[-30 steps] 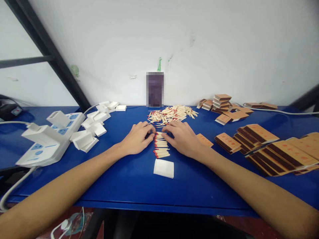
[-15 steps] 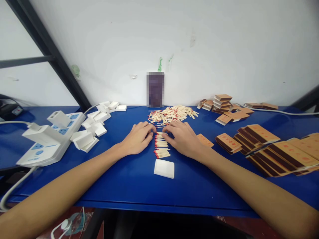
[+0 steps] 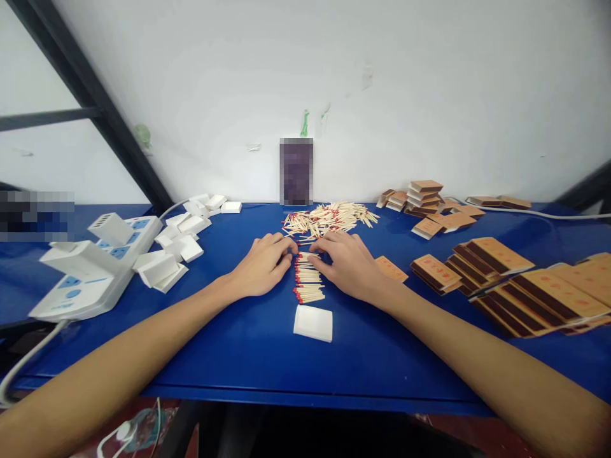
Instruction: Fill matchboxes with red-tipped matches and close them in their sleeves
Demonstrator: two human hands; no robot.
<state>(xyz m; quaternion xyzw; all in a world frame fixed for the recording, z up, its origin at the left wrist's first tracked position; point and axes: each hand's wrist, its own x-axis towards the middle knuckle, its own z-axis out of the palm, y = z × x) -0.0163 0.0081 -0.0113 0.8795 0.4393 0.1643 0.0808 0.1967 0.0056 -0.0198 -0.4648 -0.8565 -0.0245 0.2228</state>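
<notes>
In the head view, my left hand (image 3: 267, 264) and my right hand (image 3: 351, 264) rest on the blue table, facing each other across a column of matches (image 3: 309, 277). Their fingers are curled in, thumbs near forefingers. My left fingertips are at the red heads of the top matches; my right fingertips bend over the bare ends, partly hiding them. The column lies in small bunches, heads to the left. Just below it is a white matchbox tray (image 3: 313, 323). Beyond my hands spreads a loose heap of matches (image 3: 334, 219).
White trays (image 3: 174, 245) lie piled at left, beside a white power strip (image 3: 105, 273) with plugs and cables. Brown matchbox sleeves (image 3: 506, 286) are stacked at right, more (image 3: 424, 203) near the wall. One sleeve (image 3: 391, 270) lies partly behind my right hand.
Both hands hold almost the same pose over the matches. The whole view has shifted very slightly to the left.
</notes>
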